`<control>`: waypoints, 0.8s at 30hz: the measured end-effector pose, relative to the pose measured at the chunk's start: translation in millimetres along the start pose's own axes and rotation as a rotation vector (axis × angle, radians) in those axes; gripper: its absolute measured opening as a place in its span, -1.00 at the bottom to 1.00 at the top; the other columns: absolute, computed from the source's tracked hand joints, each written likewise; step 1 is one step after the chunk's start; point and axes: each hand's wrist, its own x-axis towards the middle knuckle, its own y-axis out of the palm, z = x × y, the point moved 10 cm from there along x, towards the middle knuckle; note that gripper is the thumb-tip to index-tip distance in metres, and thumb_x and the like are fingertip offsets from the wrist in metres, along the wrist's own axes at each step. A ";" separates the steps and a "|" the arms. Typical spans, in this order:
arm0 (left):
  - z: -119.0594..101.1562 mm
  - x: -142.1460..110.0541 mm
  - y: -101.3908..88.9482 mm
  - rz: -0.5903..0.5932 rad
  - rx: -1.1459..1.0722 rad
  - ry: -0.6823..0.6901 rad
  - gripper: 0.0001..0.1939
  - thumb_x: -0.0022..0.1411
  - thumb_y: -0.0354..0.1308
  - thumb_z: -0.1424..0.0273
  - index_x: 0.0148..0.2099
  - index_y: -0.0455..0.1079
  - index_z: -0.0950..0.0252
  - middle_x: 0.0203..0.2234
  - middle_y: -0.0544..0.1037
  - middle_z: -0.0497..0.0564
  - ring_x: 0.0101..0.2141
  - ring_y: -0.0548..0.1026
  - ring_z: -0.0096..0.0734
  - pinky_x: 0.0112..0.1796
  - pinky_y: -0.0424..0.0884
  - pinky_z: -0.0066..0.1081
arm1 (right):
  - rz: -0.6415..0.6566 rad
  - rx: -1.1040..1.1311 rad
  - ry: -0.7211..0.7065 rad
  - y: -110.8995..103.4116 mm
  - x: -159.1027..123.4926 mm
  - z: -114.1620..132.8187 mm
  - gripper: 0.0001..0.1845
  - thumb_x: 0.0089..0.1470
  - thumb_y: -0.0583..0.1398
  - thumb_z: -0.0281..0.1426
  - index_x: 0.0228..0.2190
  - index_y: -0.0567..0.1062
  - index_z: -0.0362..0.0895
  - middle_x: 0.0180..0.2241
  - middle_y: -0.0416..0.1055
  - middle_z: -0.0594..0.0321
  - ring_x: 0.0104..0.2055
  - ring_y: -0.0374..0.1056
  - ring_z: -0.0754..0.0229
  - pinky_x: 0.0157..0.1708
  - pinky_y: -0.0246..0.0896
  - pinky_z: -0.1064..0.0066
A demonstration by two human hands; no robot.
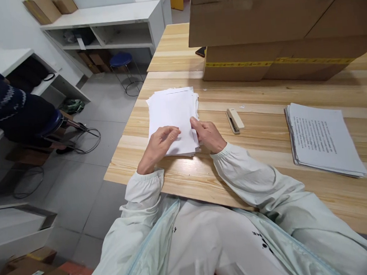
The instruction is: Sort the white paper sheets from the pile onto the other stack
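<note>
I see both hands over a loose stack of blank white paper sheets (171,108), which lies flat near the left end of the light wood-grain surface (256,142), its edges uneven along the right side and at the bottom. The left hand (160,144) is over the stack's lower left part, its fingers (166,130) bent and the thumb close beside them, so the gap is narrow; from my end I can't tell whether they grip a sheet or only rest on top. The right hand (209,135) is at the right edge of the stack, thumb extended over the margin of the top sheet. Its other fingers are mostly hidden from me, so I can't tell if they pinch any paper. Both wrists come out of pale green gathered sleeves (236,163).

To the right of the right hand I have a small cream-coloured stapler (236,119), near it but not touching. Farther right, well apart from the white sheets, a stack of printed white pages (323,139) sits at a slant, lines of black text on top. Beyond them, large brown cardboard packaging (272,12) with a printed yellow tape strip (241,64) stands at the back.
</note>
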 end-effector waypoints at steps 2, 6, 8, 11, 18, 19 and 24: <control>-1.5 -1.7 5.8 0.019 0.068 0.032 -0.60 0.29 0.13 0.00 -0.18 0.57 0.21 -0.09 0.62 0.08 0.00 0.50 -0.20 0.07 0.39 -0.26 | 0.035 -0.035 0.013 3.1 3.4 2.0 -0.37 0.13 0.12 0.11 -0.69 0.34 -0.12 -0.69 0.14 0.33 -0.54 0.12 0.29 -0.51 0.01 0.41; -0.8 -4.5 3.9 0.016 0.029 0.038 -0.57 0.28 0.14 -0.03 -0.15 0.56 0.22 -0.16 0.63 0.08 -0.09 0.55 -0.23 0.01 0.44 -0.25 | 0.047 -0.110 -0.058 10.1 10.8 5.1 -0.50 -0.03 0.29 -0.09 -0.71 0.24 -0.11 -0.67 0.04 0.39 -0.54 0.00 0.35 -0.54 -0.12 0.43; -2.2 -7.0 -17.1 -0.153 -0.071 0.054 -0.58 0.26 0.18 -0.01 -0.10 0.52 0.23 -0.14 0.62 0.08 -0.13 0.56 -0.28 -0.05 0.47 -0.28 | 0.000 -0.053 -0.115 3.3 8.7 10.2 -0.59 -0.04 0.28 -0.19 -0.70 0.26 -0.11 -0.64 0.06 0.39 -0.53 0.00 0.35 -0.53 -0.11 0.43; -6.0 -24.1 -65.4 -0.578 -0.214 0.143 -0.58 0.26 0.19 0.02 0.02 0.40 0.17 0.00 0.55 0.08 -0.07 0.55 -0.33 0.00 0.47 -0.30 | -0.095 0.079 -0.194 -26.5 -9.7 24.4 -0.74 -0.02 0.28 -0.25 -0.61 0.43 -0.12 -0.59 0.21 0.35 -0.51 0.10 0.32 -0.50 0.02 0.41; 1.4 -9.6 7.3 -0.098 -0.528 -0.068 -0.42 0.25 -0.01 -0.19 0.02 0.41 0.14 -0.02 0.57 0.10 0.05 0.54 -0.13 -0.06 0.52 -0.16 | -0.215 0.143 -0.205 -99.5 -86.2 23.9 -0.92 -0.11 0.40 -0.34 -0.45 0.65 -0.01 -0.53 0.44 0.30 -0.49 0.28 0.22 -0.46 0.25 0.32; 0.1 -10.0 24.4 -0.024 -0.548 -0.088 -0.37 0.25 -0.05 -0.24 0.00 0.43 0.14 -0.06 0.59 0.10 0.03 0.55 -0.10 -0.07 0.53 -0.13 | -0.216 0.155 -0.183 -102.7 -94.2 16.2 -0.92 -0.12 0.40 -0.36 -0.45 0.65 0.01 -0.54 0.44 0.31 -0.50 0.29 0.23 -0.47 0.27 0.32; -3.5 -16.2 81.5 0.148 -0.750 -0.182 -0.21 0.17 -0.13 -0.36 0.00 0.46 0.19 -0.10 0.63 0.10 0.08 0.53 -0.01 0.01 0.49 -0.05 | -0.260 0.213 -0.081 -113.0 -116.0 -22.6 -0.87 -0.18 0.42 -0.39 -0.46 0.65 0.01 -0.55 0.48 0.35 -0.53 0.31 0.25 -0.54 0.26 0.38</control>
